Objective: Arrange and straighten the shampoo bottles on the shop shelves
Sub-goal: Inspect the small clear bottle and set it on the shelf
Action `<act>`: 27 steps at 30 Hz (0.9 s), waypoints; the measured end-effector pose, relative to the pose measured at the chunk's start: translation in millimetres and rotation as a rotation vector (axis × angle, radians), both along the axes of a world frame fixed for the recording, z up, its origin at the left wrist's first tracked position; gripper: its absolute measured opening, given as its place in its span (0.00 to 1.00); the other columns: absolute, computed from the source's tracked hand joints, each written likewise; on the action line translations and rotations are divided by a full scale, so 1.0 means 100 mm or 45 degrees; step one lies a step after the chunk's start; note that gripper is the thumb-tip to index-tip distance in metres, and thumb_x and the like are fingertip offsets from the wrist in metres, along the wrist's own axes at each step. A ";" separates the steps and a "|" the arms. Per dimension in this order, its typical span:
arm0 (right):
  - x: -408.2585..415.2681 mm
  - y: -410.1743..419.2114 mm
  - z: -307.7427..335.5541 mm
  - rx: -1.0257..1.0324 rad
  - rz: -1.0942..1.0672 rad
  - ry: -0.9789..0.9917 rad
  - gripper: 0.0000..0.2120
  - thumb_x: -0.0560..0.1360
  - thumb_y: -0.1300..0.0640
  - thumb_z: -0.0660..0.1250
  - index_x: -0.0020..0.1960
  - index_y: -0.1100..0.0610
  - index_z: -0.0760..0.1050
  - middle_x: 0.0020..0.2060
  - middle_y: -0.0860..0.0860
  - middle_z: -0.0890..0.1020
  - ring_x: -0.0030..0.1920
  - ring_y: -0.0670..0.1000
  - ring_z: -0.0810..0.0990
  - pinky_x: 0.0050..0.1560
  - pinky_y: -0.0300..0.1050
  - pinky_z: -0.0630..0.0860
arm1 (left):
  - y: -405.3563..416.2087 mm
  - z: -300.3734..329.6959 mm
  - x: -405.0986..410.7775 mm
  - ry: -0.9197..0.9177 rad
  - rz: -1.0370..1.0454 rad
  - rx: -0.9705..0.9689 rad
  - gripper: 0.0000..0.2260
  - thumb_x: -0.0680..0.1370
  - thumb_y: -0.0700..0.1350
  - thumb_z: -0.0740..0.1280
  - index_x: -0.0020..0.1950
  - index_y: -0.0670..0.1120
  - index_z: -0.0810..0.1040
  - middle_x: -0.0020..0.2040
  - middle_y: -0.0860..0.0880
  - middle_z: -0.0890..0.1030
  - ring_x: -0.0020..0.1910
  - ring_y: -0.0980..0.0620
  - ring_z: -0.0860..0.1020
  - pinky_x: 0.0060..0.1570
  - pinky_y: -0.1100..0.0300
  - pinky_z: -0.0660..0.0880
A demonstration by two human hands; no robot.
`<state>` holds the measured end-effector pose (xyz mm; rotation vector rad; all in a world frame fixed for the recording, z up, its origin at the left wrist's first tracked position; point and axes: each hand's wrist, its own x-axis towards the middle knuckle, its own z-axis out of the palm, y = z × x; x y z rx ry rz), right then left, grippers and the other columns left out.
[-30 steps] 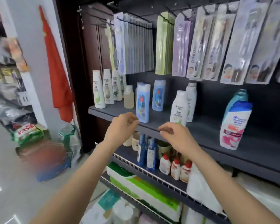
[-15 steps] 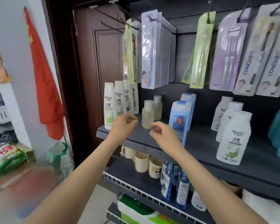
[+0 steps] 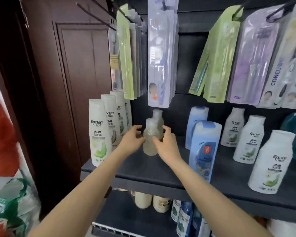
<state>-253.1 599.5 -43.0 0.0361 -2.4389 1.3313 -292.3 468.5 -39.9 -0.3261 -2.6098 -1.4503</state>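
Both hands close in on the clear bottle (image 3: 150, 140) at the front of the shelf (image 3: 161, 170): the left hand (image 3: 132, 140) cups its left side with curled fingers touching the body, and the right hand (image 3: 166, 144) wraps the right side, thumb across the front. A second clear bottle (image 3: 158, 117) stands right behind it, seemingly touching. White bottles (image 3: 99, 132) line up to the left, blue bottles (image 3: 203, 151) to the right. The clear bottle looks like smooth rigid plastic, full of pale liquid, so probably moderately heavy and somewhat slippery. Holding it low on the wide body, below the narrow cap, seems the safest way to turn or slide it without tipping its neighbour.
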 end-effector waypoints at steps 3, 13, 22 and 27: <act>-0.20 -0.07 0.05 -0.006 -0.058 -0.046 0.26 0.79 0.53 0.61 0.74 0.58 0.58 0.65 0.60 0.69 0.61 0.57 0.73 0.55 0.45 0.71 | -0.01 -0.03 -0.17 -0.029 -0.127 0.009 0.27 0.75 0.39 0.67 0.72 0.45 0.62 0.62 0.45 0.74 0.60 0.48 0.74 0.59 0.56 0.71; -0.44 -0.23 0.07 0.022 -0.253 0.014 0.18 0.76 0.47 0.65 0.58 0.59 0.70 0.53 0.58 0.76 0.51 0.56 0.76 0.46 0.48 0.73 | -0.05 -0.16 -0.35 0.178 -0.238 -0.021 0.23 0.73 0.39 0.68 0.66 0.47 0.69 0.55 0.49 0.78 0.55 0.52 0.76 0.48 0.64 0.68; -0.12 -0.13 0.06 -0.406 -0.144 0.075 0.10 0.79 0.54 0.62 0.58 0.55 0.72 0.51 0.54 0.78 0.52 0.51 0.78 0.50 0.53 0.80 | -0.19 -0.14 -0.10 0.334 -0.355 -0.024 0.29 0.72 0.43 0.71 0.71 0.49 0.64 0.59 0.51 0.74 0.55 0.55 0.74 0.53 0.63 0.70; 0.20 -0.05 0.05 -0.807 0.106 0.001 0.14 0.80 0.53 0.60 0.63 0.57 0.73 0.56 0.55 0.80 0.56 0.53 0.80 0.48 0.51 0.82 | -0.38 -0.07 0.07 0.189 -0.643 -0.215 0.35 0.70 0.45 0.73 0.72 0.56 0.58 0.60 0.53 0.75 0.58 0.54 0.74 0.60 0.57 0.72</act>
